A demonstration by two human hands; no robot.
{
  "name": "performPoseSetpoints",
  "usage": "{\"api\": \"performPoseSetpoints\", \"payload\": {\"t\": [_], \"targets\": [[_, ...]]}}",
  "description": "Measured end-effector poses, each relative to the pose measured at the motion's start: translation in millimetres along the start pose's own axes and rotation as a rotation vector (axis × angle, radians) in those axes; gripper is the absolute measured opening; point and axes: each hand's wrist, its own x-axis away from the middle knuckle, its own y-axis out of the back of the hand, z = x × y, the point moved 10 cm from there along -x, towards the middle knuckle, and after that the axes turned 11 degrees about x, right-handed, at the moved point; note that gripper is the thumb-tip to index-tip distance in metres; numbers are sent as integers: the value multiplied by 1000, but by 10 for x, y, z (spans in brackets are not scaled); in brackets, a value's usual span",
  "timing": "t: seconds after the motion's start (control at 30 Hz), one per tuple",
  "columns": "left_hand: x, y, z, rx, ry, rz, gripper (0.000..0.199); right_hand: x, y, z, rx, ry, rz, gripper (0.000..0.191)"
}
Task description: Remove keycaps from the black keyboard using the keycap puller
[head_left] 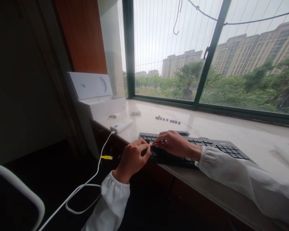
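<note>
A black keyboard (221, 148) lies along the front edge of a pale marble sill, and both of my hands are over its left end. My left hand (135, 155) comes in from below, thumb and forefinger pinched together at the near left keys. Reaching across from the right, my right hand (174, 142) has its fingertips bunched and meeting those of the left. Whatever sits between the fingertips is too small to make out. Several small dark keycaps (167, 119) stand in a rough row on the sill behind the keyboard.
A dark pen-like item (183, 132) rests behind the keyboard. To the left are a white power bank (121, 125) with a white cable (100, 160), a small white item (114, 115), crumpled clear plastic (136, 112) and an open white box (106, 107). The window (168, 48) backs the sill.
</note>
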Motion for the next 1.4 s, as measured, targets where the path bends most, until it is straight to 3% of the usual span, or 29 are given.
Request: {"api": "performPoseSetpoints", "payload": {"t": [0.27, 0.5, 0.73, 1.03, 1.2, 1.4], "targets": [[5, -8, -4, 12, 5, 14, 24, -41, -37, -79, -138, -114, 2, 19], [10, 14, -16, 26, -3, -5, 27, -53, -188, -180, -165, -260, 118, 21], [15, 11, -5, 17, -1, -8, 26, -55, -119, -110, -70, -240, 79, 17], [0, -17, -29, -34, -6, 50, 22, -24, -162, -222, -159, -344, 22, 15], [-29, -42, -45, -40, -16, 95, 19, -36, -231, -237, -263, -360, 120, 23], [-44, -61, -74, -91, -23, 136, 15, -125, -155, -146, -131, -343, 176, 19]]}}
